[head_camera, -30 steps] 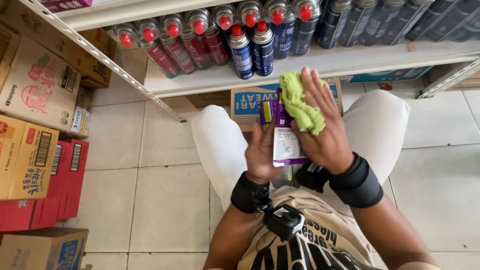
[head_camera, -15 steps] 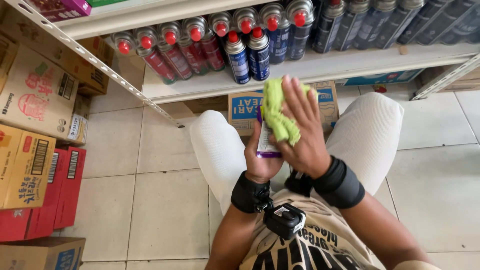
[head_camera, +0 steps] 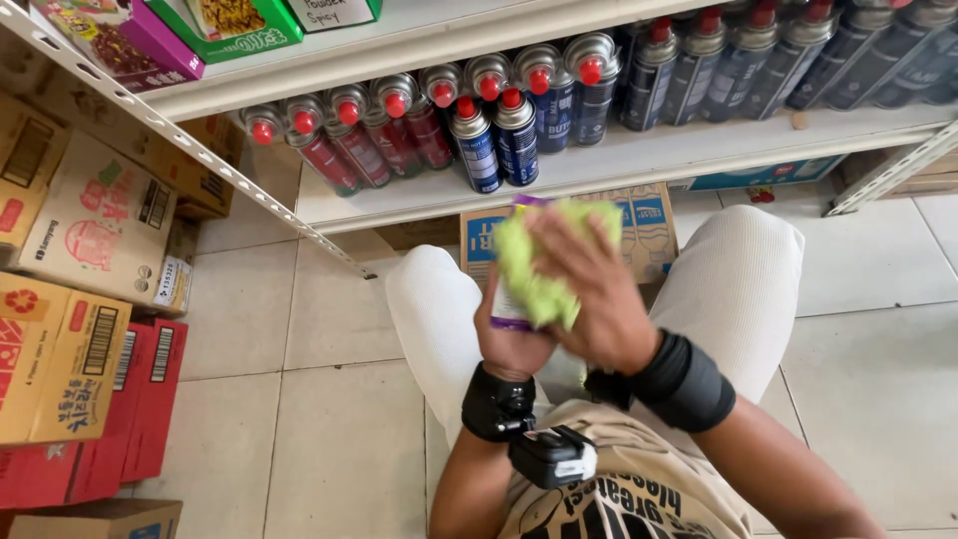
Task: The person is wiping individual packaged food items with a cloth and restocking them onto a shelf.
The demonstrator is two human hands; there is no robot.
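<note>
Fingers of the left hand (head_camera: 511, 337) are clamped around a small purple-edged pack (head_camera: 507, 304), held upright at frame centre above the person's lap. Fingers of the right hand (head_camera: 597, 299) are closed over a yellow-green cloth (head_camera: 539, 274), pressing it against the front of the pack. Both wrists carry black bands. Behind the hands, at upper centre, a white shelf (head_camera: 639, 160) carries a row of gas canisters (head_camera: 479, 135) with red caps. Cardboard boxes (head_camera: 85, 299) are stacked at the left edge of the frame on the tiled floor (head_camera: 299, 399).
</note>
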